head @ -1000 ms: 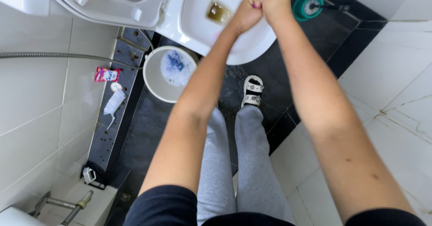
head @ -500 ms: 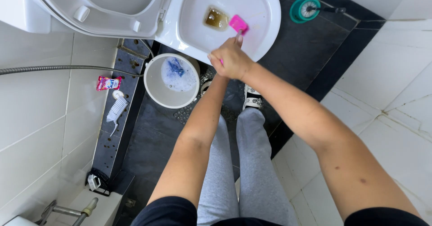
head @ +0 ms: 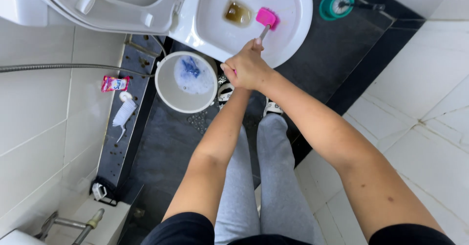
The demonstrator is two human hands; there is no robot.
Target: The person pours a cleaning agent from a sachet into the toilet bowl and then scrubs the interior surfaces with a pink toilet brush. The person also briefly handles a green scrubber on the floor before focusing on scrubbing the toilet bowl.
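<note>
The pink brush (head: pixel 267 17) is inside the white toilet bowl (head: pixel 293 10). Its pink head sits near the middle of the bowl, just beside the brown water (head: pixel 238 12) at the bottom. Its thin handle comes back over the near rim of the bowl into the hands.

The right hand (head: pixel 251 69) is on top, and its fingers are curled tight around the handle. The left hand (head: pixel 230 73) is tucked under and beside the right one, touching it. Its fingers are mostly hidden, so I cannot tell how they sit.

The toilet lid (head: pixel 107 3) is up, to the left of the bowl. A white bucket (head: pixel 168 93) with soapy water and something blue in it stands on the dark floor (head: pixel 161 142), just left of the hands. A red packet (head: pixel 115 83) lies on the dark ledge by the left wall. A green round thing (head: pixel 334 6) sits on the floor past the bowl's right side. The person's feet in sandals (head: pixel 272 107) stand below the bowl.
</note>
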